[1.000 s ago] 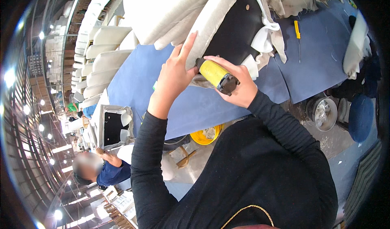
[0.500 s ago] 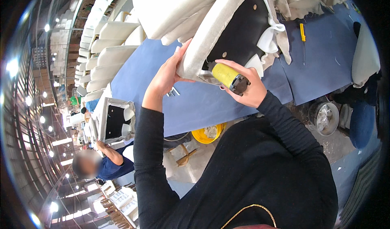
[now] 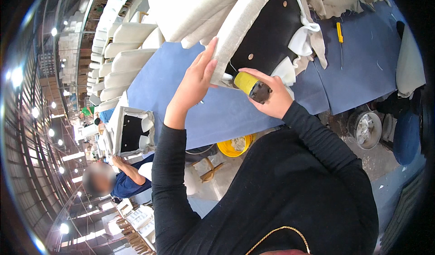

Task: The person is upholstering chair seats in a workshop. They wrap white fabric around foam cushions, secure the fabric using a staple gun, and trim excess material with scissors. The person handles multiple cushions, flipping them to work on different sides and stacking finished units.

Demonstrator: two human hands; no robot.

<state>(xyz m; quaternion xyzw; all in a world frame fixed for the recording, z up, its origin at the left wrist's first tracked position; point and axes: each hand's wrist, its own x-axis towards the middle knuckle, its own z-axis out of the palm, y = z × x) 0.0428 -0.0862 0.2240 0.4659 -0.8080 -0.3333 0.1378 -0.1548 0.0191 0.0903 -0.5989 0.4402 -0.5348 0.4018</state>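
A cream upholstered chair seat or cushion (image 3: 246,13) stands tilted on the blue work table, its black underside (image 3: 267,33) facing me. Loose fabric and white padding (image 3: 302,40) hang along its right edge. My left hand (image 3: 195,79) lies against the left side near the lower corner, fingers stretched out along the fabric. In my right hand (image 3: 276,96) is a yellow staple gun (image 3: 248,83) with a black bolted cap. Its nose points at the underside's lower edge, close to the corner; the cushion and tool body hide whether it touches. The fingers under the tool are partly hidden.
A yellow-handled screwdriver (image 3: 340,33) lies on the blue table (image 3: 358,69) at right. More cream pieces (image 3: 195,6) stand behind. Below the table are a yellow bucket (image 3: 233,151) and a metal bucket (image 3: 366,130) with scraps. At left another person (image 3: 131,178) holds a similar piece (image 3: 131,132).
My left hand has gone from gripping the corner to lying flatter along the side. My right hand and the staple gun have shifted slightly left.
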